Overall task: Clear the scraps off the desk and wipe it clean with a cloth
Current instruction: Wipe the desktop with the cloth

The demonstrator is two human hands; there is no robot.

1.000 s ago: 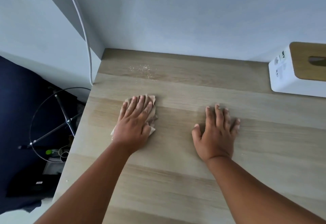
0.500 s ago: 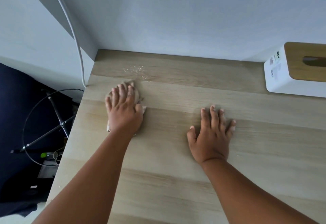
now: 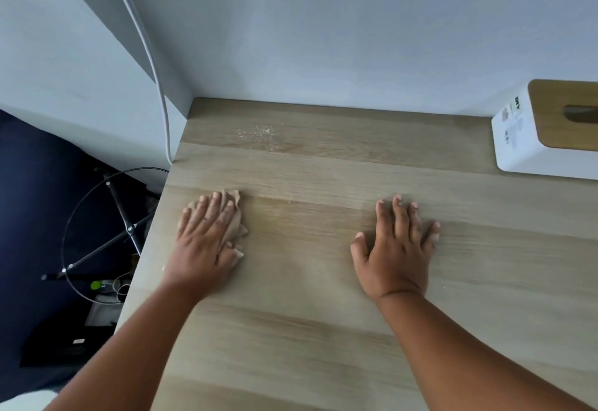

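Observation:
My left hand (image 3: 204,242) presses flat on a crumpled beige cloth (image 3: 236,221) near the left edge of the light wooden desk (image 3: 307,329). The cloth shows only at my fingertips and along the right side of the hand. My right hand (image 3: 396,248) lies flat on the bare desk with spread fingers, holding nothing. A patch of fine pale crumbs (image 3: 262,135) sits further back, near the wall and beyond the cloth.
A white tissue box with a wooden lid (image 3: 547,132) stands at the back right. A white cable (image 3: 158,87) runs down the wall at the desk's back left corner. Beside the desk's left edge, below, are a black wire stand (image 3: 110,235) and dark clutter.
My left hand has slid the cloth leftward toward the desk's left edge, first away from me, then back a little. My right hand has stayed flat in place.

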